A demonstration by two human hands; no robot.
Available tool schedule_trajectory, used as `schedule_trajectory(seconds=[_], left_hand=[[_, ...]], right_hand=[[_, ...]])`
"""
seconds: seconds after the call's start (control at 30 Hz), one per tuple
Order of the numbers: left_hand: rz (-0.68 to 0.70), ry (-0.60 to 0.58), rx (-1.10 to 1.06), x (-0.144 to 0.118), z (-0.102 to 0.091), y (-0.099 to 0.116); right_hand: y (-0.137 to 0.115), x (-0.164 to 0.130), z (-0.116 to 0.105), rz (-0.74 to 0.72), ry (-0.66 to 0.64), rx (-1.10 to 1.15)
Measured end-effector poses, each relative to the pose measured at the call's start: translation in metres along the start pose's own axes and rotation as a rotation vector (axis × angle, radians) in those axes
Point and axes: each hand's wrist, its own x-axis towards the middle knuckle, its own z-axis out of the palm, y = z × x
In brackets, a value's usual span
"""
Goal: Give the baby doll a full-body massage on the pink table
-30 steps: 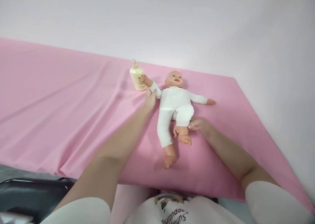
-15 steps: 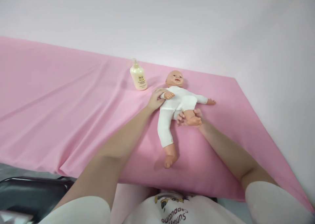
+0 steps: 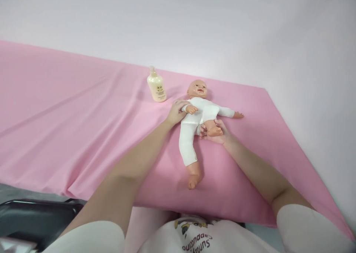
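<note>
While lying face-up on the pink cloth-covered table (image 3: 83, 127), the plastic baby doll in a white bodysuit (image 3: 198, 119) rests toward the far right of the surface, its head pointing to the far wall and one leg stretched toward the near edge. From the head camera, the left hand (image 3: 175, 112) is curled around the doll's arm on the left side, folding it across the white chest, fingers wrapped over the sleeve. On the other side, the right hand (image 3: 218, 133) cups the doll's bare foot from beneath, fingers closed about it so the knee is bent up against the belly. Just left of the doll's head, a cream plastic lotion bottle (image 3: 157, 85) stands upright, apart from both hands. At the near left corner sits a dark tray (image 3: 36, 219).
</note>
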Motion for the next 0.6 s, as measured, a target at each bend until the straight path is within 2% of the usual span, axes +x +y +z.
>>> schedule_trajectory(seconds=[0.2,0.4,0.47,0.6], left_hand=[[-0.027,0.045,-0.068,0.000,0.002,-0.002],[-0.178,0.207,-0.259,0.002,0.010,-0.016],[-0.239,0.264,-0.348,0.001,0.012,-0.020],[-0.331,0.331,-0.456,-0.001,0.013,-0.022]], right_hand=[[-0.002,0.001,0.000,-0.016,-0.092,0.016],[0.005,-0.002,0.001,0.015,-0.337,-0.050],[0.006,-0.005,0.004,0.082,-0.407,-0.093],[0.000,-0.006,0.006,0.300,-0.492,-0.340]])
